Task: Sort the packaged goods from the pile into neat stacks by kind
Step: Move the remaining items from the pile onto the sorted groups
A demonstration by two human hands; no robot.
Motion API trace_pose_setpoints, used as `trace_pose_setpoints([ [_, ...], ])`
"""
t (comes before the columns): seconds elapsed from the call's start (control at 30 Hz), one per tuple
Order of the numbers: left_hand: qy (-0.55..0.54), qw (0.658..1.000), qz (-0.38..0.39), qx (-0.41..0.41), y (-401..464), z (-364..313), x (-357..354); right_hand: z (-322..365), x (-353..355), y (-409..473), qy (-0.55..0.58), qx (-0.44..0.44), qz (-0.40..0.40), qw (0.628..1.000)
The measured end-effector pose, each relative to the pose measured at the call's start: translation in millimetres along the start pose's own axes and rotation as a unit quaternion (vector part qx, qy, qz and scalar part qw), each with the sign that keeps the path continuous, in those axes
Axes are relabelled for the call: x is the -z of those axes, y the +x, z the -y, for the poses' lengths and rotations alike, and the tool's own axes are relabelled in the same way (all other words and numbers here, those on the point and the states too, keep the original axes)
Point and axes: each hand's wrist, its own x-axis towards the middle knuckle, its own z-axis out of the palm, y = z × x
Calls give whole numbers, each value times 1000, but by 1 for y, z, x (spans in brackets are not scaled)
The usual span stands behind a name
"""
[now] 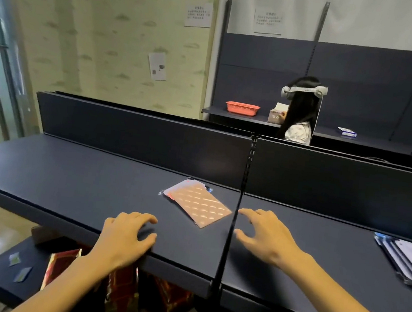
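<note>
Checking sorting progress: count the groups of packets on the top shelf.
2: a small stack with a pink quilted packet on top, mid-shelf, and a pile of packets at the right edge, partly cut off.

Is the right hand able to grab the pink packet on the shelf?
Probably yes. The right hand is open, just right of the pink packet, with only bare shelf and a thin seam between them. Nothing covers the packet.

Both forearms are bare to the frame edge, with no sleeves visible; the left hand [124, 239] and right hand [269, 237] wear nothing.
</note>
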Motion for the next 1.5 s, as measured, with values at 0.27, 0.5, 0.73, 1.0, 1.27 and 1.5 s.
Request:
trace_pose_setpoints([
  [0.27, -13, 999, 27, -13, 94, 34, -13, 7, -32, 81, 34, -26, 23, 999],
  [0.5, -86, 992, 30, -82, 150, 58, -36, 26, -47, 112, 58, -38, 78, 995],
  [0.73, -130, 978, 47, -159, 184, 72, -42, 62, -52, 108, 140, -144, 75, 977],
  [1.0, -149, 968, 53, -194, 191, 69, -53, 101, -57, 78, 71, -330, -52, 940],
  [1.27, -184, 966, 105, -151, 187, 59, -47, 124, -77, 50, 237, -417, -248, 842],
  [1.5, -324, 923, 154, -138, 188, 69, -46, 119, -86, 48, 316, -416, -332, 785],
])
